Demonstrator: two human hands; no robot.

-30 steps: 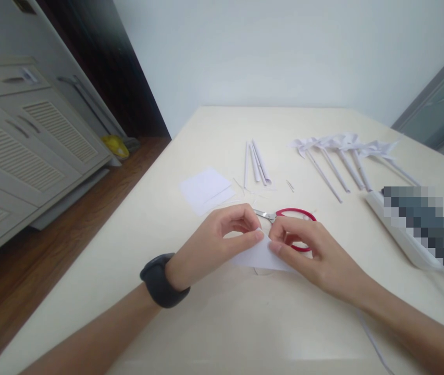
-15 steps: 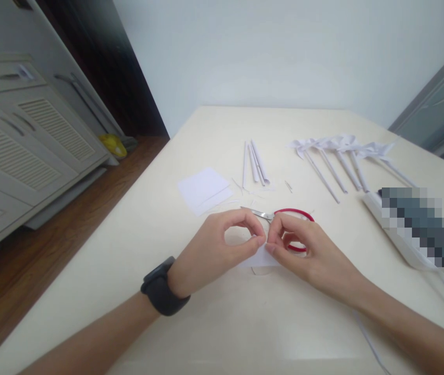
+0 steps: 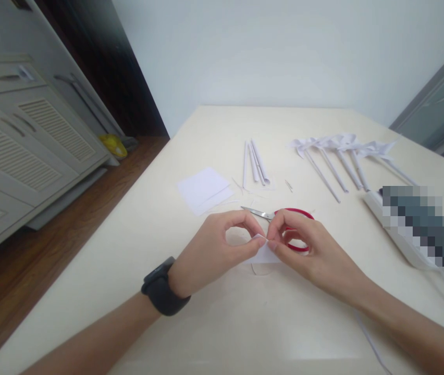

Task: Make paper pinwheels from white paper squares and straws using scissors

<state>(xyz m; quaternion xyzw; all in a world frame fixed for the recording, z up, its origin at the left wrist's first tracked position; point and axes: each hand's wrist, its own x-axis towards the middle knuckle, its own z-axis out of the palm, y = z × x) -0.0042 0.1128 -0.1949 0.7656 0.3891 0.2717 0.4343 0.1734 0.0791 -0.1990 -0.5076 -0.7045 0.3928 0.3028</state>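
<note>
Between my two hands is a small piece of white paper [image 3: 263, 255], pinched at its upper edge just above the table. My left hand [image 3: 222, 245], with a black watch [image 3: 164, 286] on its wrist, holds the paper between thumb and forefinger. My right hand [image 3: 308, 245] pinches the same edge close beside it, the fingertips almost meeting. Just beyond the hands lie red-handled scissors [image 3: 259, 212], their blades pointing left and their handles partly hidden behind my right hand. A thin curved line [image 3: 260, 273] shows below the paper; what it is I cannot tell.
White paper squares [image 3: 205, 188] lie at the left, near thin paper scraps. Several rolled paper sticks [image 3: 256, 164] are further back, with small thin pieces [image 3: 288, 186] beside them. Paper pinwheels [image 3: 333, 143] lie at the back right. A blurred-out device [image 3: 394, 229] with a cable sits at the right.
The pinched paper edge shows more clearly between the fingertips, and the paper has risen slightly. Both hands stay in nearly the same place.
</note>
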